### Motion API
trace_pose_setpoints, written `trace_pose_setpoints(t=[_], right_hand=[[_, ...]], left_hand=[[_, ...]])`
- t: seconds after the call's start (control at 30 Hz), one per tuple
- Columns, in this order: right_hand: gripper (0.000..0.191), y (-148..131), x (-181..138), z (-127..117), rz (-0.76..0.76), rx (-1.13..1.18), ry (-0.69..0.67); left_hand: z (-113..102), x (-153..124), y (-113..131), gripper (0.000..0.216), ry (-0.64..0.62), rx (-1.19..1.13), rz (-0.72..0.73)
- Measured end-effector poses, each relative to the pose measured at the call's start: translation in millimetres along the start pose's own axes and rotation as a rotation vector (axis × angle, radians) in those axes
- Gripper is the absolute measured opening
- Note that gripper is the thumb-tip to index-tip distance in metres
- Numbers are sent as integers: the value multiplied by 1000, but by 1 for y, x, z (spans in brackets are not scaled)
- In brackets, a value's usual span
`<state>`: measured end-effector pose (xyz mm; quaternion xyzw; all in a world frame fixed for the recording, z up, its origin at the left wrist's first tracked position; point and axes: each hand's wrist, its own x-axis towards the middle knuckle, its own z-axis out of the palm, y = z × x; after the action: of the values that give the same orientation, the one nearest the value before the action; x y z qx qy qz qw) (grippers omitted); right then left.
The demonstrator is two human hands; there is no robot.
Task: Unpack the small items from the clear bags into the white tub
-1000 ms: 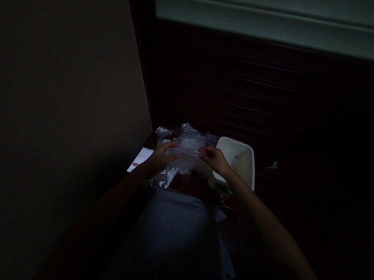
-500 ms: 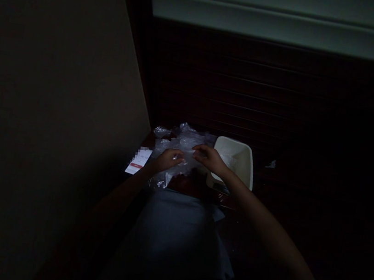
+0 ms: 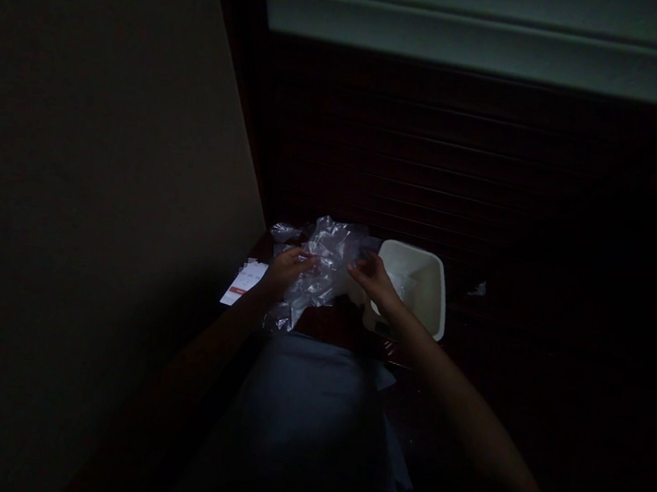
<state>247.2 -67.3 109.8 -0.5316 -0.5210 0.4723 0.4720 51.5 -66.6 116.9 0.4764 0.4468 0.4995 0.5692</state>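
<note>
A crinkled clear plastic bag [image 3: 329,242] spreads between my two hands over the dark reddish-brown surface. My left hand [image 3: 290,269] is closed on its left side, thumb and fingers pinching the film. At the bag's right edge is my right hand [image 3: 377,282], its thumb and curled forefinger apart with a dark gap between them. Whether the film touches these fingertips is hard to see in the dim light. More clear plastic [image 3: 278,319] lies below and behind the left hand. Just right of my right hand stands a cream-coloured bin [image 3: 435,294] with clear plastic inside.
A lit phone [image 3: 245,283] lies left of my left hand, close to the grey wall [image 3: 137,129]. Dark slatted wood rises behind the plastic. Greyish cloth [image 3: 294,404] covers the area nearest me. A small pale scrap [image 3: 477,288] lies right of the bin.
The clear plastic between my hands has spread wider and higher. My left hand has shifted slightly left, my right slightly right, and the right thumb and forefinger have come apart.
</note>
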Motion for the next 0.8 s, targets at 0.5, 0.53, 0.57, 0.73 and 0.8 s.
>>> trace_pose_setpoints(t=[0.5, 0.53, 0.57, 0.73, 0.8], right_hand=[[33, -11, -15, 14, 211, 175, -354], [32, -12, -16, 15, 207, 168, -348], [31, -14, -16, 15, 205, 158, -337], [29, -10, -10, 13, 86, 184, -256], [30, -6, -7, 10, 30, 180, -227]], left_hand=[[3, -5, -3, 27, -33, -171, -14], [3, -5, -2, 27, -42, -161, -3], [2, -6, -2, 26, -55, -150, 1], [-4, -6, -4, 24, -81, -126, -43], [-8, -6, -4, 25, -75, -111, -81]])
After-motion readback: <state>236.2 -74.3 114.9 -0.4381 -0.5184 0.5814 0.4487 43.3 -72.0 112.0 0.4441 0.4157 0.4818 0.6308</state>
